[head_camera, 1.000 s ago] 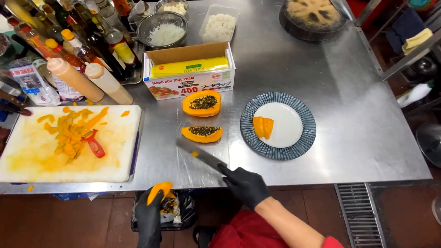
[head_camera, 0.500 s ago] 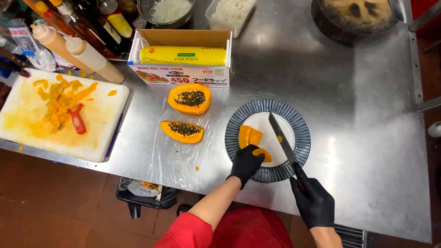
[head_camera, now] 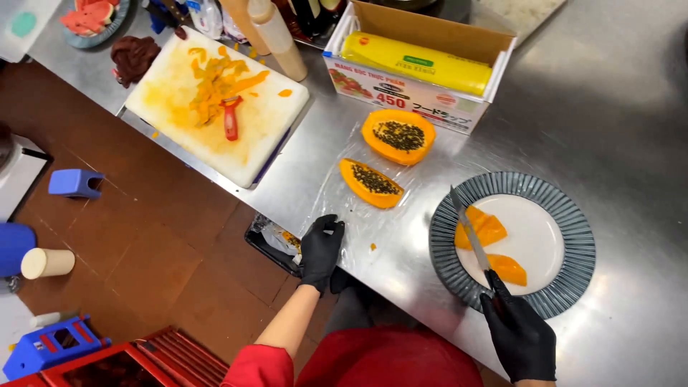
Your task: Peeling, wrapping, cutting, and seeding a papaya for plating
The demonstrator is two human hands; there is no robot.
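Knife clasped in the right hand lies over papaya slices on the plate, while the left hand, loosely curled and empty, rests at the counter edge.

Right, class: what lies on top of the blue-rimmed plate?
On the plate lie two orange papaya pieces. The knife in the right hand covers part of one.

Steel counter, cutting board, box, plate, papaya halves
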